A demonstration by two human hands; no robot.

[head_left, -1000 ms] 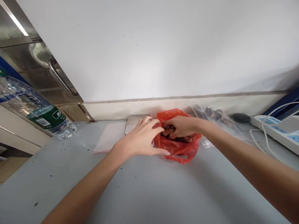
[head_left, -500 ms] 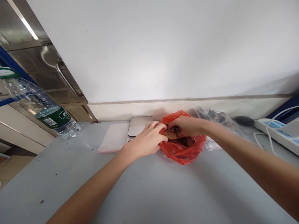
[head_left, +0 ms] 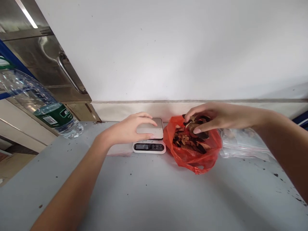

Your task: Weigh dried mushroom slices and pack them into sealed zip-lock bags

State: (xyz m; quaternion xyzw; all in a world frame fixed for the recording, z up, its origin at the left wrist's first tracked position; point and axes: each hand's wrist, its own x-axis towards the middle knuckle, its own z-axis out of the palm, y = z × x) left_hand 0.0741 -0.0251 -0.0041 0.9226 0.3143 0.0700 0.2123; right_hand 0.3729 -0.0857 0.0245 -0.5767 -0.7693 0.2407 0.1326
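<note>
My left hand (head_left: 131, 129) hovers at a small white digital kitchen scale (head_left: 157, 131), thumb and fingers spread with nothing between them. The scale's display reads about 0.0. To its right stands a red plastic bag (head_left: 192, 164) with its mouth wide, holding brown and dark dried pieces (head_left: 184, 139) like dried herbs. Over the bag's mouth, my right hand (head_left: 223, 117) curls its fingers around several dark brown dried slices (head_left: 201, 127); their exact kind is unclear.
A large water bottle (head_left: 54, 117) with a green label stands at the left. Clear plastic bags (head_left: 245, 144) lie right of the red bag, and a pale flat packet (head_left: 120, 150) lies partly under my left wrist. Dark crumbs dot the grey table (head_left: 144, 199); a white wall rises behind.
My left hand has let go of the red bag's rim and moved left to the scale. My right hand has risen out of the bag with dried slices; the bag's mouth is wider.
</note>
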